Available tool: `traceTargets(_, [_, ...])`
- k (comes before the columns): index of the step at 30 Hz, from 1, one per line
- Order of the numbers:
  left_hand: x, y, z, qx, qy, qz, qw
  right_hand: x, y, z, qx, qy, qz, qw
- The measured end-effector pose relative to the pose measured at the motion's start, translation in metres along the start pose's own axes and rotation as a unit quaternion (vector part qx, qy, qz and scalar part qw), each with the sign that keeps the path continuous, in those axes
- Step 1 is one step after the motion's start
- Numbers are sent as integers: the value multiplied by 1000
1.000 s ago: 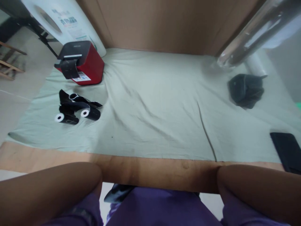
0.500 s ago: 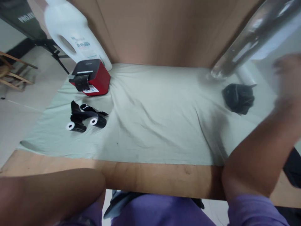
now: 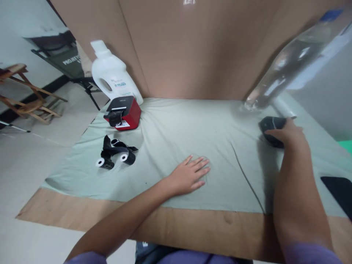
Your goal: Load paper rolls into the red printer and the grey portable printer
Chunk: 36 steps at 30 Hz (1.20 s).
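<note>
My left hand lies flat on the pale green cloth, palm down with the fingers spread, holding nothing. At the right side, my right hand is closed over a dark, crumpled bundle, thumb across its near side. The bundle rests on the cloth; its right end is hidden by the hand, and I cannot make out what it is. Left of my left hand lie several rolls of black tape-like material with white cores, loose strips trailing from them.
A red and black label printer stands at the back left before a white jug. Cardboard rises along the back. A large clear bottle with a blue cap leans at the back right, near a white tube. A black flat object lies far right.
My left hand has come into view and now lies on the cloth. My right hand has moved left and down onto the dark bundle. The view has shifted upward and left.
</note>
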<state>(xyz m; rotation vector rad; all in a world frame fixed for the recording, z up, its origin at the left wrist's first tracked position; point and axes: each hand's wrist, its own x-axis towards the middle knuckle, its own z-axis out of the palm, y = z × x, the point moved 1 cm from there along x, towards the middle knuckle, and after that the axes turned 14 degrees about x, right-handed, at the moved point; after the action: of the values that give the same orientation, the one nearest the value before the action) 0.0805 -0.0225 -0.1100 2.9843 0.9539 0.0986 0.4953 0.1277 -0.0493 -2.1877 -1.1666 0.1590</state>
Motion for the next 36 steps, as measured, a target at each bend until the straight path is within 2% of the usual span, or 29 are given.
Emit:
traceTargets(2, [-2,3,7,3,-10,-1,1000,-12,-12,-4,-21,-55,86,995])
traceTargets(3, [-3,4,8,3,-11,-2,1000,-21,-22,-6,-25,-69,105,992])
traceTargets(5, [-5,4,8,6,-14,-3,1000,-43,-47,-5,-20,-68,77,994])
traceTargets(7, [-6,5,5,6,-16,-3,1000,-72,-78,1,-7,-75,19,997])
traceTargets(11, [-8,9,-1,-14,-12,0,1000,-139,-145,28,4,-156,-93,983])
traceTargets(14, [-10,11,-6,-36,-3,29,999,-186,-181,47,-19,-224,-121,967])
traceTargets(16, [-12,13,-10,-53,7,83,995,-210,-194,54,-36,-250,-113,961])
traceTargets(20, [-16,17,-17,-114,16,190,975,-241,-197,60,-56,-244,-85,964])
traceTargets(24, [-17,18,-18,-178,27,219,959,-262,-190,60,-41,-216,-76,972])
traceTargets(30, [-16,18,-10,-193,68,217,954,-285,-186,62,-28,-176,-49,983])
traceTargets(36, [-19,17,-1,-144,200,149,958,-291,-185,64,-37,-185,-29,982])
